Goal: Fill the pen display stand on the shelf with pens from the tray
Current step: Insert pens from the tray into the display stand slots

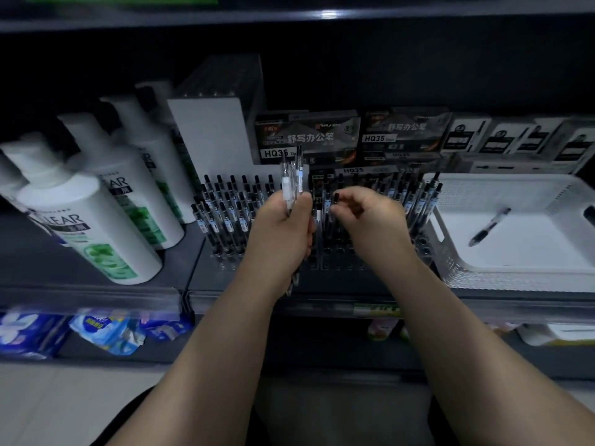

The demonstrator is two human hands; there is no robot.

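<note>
left hand [283, 230]: pen bunch [291, 178] gripped in closed fist
right hand [370, 217]: single pen [335, 198] pinched at top, above stand [225, 263]
tray [515, 272]: 3 o'clock of stand (one loose pen [489, 227] inside)

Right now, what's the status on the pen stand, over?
Left hand grips spare pens. Right hand pinches a pen by its top, at the stand. Tray holds one loose pen. Front holes empty, nothing blocking.

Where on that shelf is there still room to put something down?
The tray is bare inside but for one pen. A bare shelf strip lies in front of the bottles, left of the stand. The stand's front holes are empty. Crowded: its back rows and the boxes behind.
</note>
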